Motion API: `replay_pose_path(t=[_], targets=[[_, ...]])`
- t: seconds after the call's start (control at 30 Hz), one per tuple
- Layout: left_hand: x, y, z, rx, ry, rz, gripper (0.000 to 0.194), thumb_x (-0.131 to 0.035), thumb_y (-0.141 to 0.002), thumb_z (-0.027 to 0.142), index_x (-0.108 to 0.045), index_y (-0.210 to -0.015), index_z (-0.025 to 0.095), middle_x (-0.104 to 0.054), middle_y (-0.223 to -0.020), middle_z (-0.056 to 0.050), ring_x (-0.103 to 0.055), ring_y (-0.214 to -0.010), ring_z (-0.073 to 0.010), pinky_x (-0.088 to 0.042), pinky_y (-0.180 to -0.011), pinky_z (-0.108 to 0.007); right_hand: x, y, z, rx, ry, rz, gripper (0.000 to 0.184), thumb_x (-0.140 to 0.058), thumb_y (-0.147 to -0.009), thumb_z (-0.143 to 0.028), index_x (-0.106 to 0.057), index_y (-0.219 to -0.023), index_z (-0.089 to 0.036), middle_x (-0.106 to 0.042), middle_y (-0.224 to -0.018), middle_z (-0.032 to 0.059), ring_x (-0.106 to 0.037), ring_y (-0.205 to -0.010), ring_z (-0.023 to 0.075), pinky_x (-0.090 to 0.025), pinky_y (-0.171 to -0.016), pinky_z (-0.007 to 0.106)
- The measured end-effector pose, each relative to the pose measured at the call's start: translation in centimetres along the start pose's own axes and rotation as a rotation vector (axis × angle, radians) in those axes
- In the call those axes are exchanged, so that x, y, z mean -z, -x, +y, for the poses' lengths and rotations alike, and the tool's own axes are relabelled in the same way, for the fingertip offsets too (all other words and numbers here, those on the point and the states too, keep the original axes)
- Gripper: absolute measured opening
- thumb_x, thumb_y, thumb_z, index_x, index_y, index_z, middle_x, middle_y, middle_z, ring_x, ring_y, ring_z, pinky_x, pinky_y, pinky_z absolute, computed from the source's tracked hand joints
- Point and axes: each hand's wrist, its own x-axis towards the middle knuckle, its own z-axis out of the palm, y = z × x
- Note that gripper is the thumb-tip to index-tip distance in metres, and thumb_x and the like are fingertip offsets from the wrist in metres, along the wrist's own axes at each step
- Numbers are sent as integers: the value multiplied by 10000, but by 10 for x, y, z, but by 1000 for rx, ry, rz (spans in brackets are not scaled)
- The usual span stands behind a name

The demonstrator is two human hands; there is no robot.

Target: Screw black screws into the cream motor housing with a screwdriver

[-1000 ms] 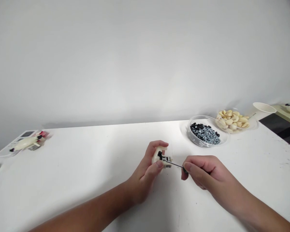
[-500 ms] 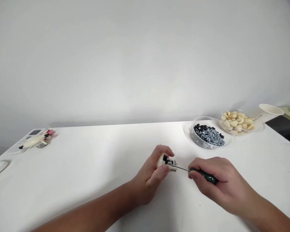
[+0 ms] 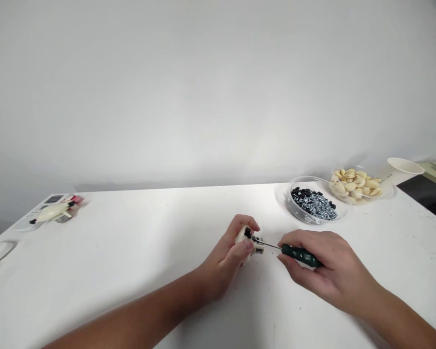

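Note:
Fingers and thumb of my left hand (image 3: 227, 264) are closed around a small cream-coloured plastic device (image 3: 258, 250) with black parts; my fingers cover much of it. In my right hand (image 3: 325, 269) is a screwdriver (image 3: 301, 255) with a dark green handle, gripped between thumb and fingers. Its thin metal shaft points left and its tip reaches the black part of the device. Whether the tip sits in a screw I cannot tell.
A clear bowl (image 3: 288, 206) of screws and small black pieces stands back right. Behind it are a container of cream plastic pieces (image 3: 359, 186) and a white cup (image 3: 403, 172). At far left, a similar cream device (image 3: 53, 212) lies on a white scale (image 3: 29, 223).
The screwdriver has swung slightly upward and left, its tip now nearer the black part. My right hand has shifted with it, its fingers loosened around the handle. My left hand has barely moved.

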Motion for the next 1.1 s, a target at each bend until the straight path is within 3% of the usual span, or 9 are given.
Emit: replay_pose_path(t=[0.13, 0.27, 0.4, 0.6, 0.87, 1.1], targets=[[-1, 1, -2, 18, 17, 67, 333, -495, -1046, 543, -469, -1235, 270, -425, -817, 33, -356, -699, -133, -283, -653, -290, -6, -1, -7, -332, -265, -107, 216, -613, -1045, -437, -580, -969, -237, -484, -753, -41, -422, -644, 129, -342, -557, 254], [-2, 1, 0, -12, 10, 33, 316, -472, -1065, 532, -452, -1243, 272, -418, -800, 40, -334, -692, -132, -275, -670, -292, -4, 0, -18, -527, -407, -205, 414, -497, -1065, -585, -583, -888, -221, -445, -751, -20, -405, -663, 145, -328, -560, 267], [-1, 1, 4, -52, -36, -18, 316, -468, -1075, 517, -439, -1249, 255, -429, -806, 41, -330, -683, -130, -297, -705, -301, 1, 0, -18, -624, -483, -249, 571, -350, -1085, -650, -506, -767, -202, -367, -710, -18, -362, -652, 147, -299, -568, 277], [-3, 0, 5, -62, -48, -3, 296, -453, -1084, 507, -457, -1229, 248, -441, -827, 36, -352, -707, -127, -317, -724, -300, 2, -8, -11, -689, -562, -291, 548, -467, -1057, -645, -552, -769, -186, -320, -607, -59, -275, -570, 113, -221, -542, 271], [-3, -1, -3, -56, -41, 19, 339, -437, -1079, 558, -440, -1213, 247, -425, -778, 42, -351, -688, -123, -284, -656, -288, -5, -1, -18, -527, -372, -179, 517, -428, -1084, -595, -546, -775, -197, -400, -646, -35, -354, -592, 127, -274, -545, 275], [-3, -1, -5, -3, -32, 26, 381, -441, -1062, 595, -451, -1223, 249, -406, -757, 41, -334, -668, -130, -261, -613, -289, -7, 5, -8, -140, 18, -18, 335, -491, -1109, -376, -612, -855, -193, -489, -644, -34, -429, -564, 117, -286, -556, 292]])
